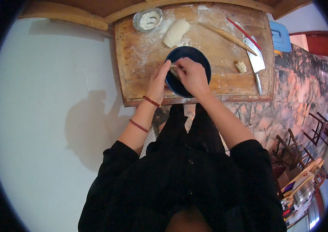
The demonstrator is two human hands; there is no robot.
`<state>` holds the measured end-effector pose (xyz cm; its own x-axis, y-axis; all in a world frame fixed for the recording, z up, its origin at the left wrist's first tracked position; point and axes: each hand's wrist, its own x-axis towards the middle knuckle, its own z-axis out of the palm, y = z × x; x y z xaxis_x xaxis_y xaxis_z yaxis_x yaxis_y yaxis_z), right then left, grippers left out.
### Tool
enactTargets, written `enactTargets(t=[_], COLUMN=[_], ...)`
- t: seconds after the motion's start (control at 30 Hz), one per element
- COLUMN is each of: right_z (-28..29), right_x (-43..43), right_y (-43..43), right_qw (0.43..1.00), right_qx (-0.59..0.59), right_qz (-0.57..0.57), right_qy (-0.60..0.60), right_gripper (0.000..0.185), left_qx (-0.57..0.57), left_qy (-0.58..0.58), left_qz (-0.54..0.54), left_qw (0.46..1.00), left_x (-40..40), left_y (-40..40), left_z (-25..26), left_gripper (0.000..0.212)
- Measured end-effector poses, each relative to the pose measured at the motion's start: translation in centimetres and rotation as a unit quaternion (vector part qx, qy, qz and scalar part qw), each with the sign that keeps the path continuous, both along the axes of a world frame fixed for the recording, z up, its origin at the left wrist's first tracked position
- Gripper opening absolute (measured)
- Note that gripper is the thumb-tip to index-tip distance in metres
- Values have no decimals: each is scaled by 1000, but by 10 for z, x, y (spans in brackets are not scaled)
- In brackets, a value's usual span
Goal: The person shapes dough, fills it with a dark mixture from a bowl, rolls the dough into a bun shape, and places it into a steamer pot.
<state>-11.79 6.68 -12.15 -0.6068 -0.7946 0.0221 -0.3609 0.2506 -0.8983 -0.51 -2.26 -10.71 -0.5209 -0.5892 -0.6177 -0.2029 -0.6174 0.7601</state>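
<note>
A dark blue round bowl (200, 55) stands near the front edge of the floured wooden table. My left hand (159, 76) holds the left side of its rim, thumb up along the edge. Over the bowl's inside, my right hand (193, 76) has its fingers bent around a small pale lump (174, 70), possibly dough; the fingers partly hide it and look blurred. Just behind the bowl lies a thick roll of pale dough (176, 33). A small rolled piece of dough (241, 66) rests to the right.
A bowl of flour (150, 19) sits at the back left of the wooden table (221, 85). To the right, a tapered wooden rolling pin (228, 35) and a red stick (243, 33) reach over a cleaver (256, 59). A white wall (45, 72) borders the left; a blue plastic lid (281, 37) lies beyond the right edge.
</note>
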Motion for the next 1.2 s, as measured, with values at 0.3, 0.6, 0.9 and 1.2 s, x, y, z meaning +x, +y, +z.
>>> enactTargets(t=[0.3, 0.6, 0.9, 1.2], right_z=[-10, 60, 22, 7], right_x=[-43, -75, -57, -21], right_y=[24, 14, 33, 51], right_qw=[935, 943, 944, 982], right_qx=[44, -2, 12, 123], right_qz=[315, 287, 310, 135], right_qy=[-154, -166, 115, -50], right_gripper=[8, 13, 13, 11], left_qx=[3, 94, 62, -48], left_qy=[-39, -50, -34, -69], left_qz=[-10, -84, -68, -25], left_qw=[999, 991, 995, 996], left_x=[6, 18, 4, -10], left_y=[-10, -16, -6, 15], left_z=[10, 17, 18, 23], left_gripper=[59, 60, 60, 52])
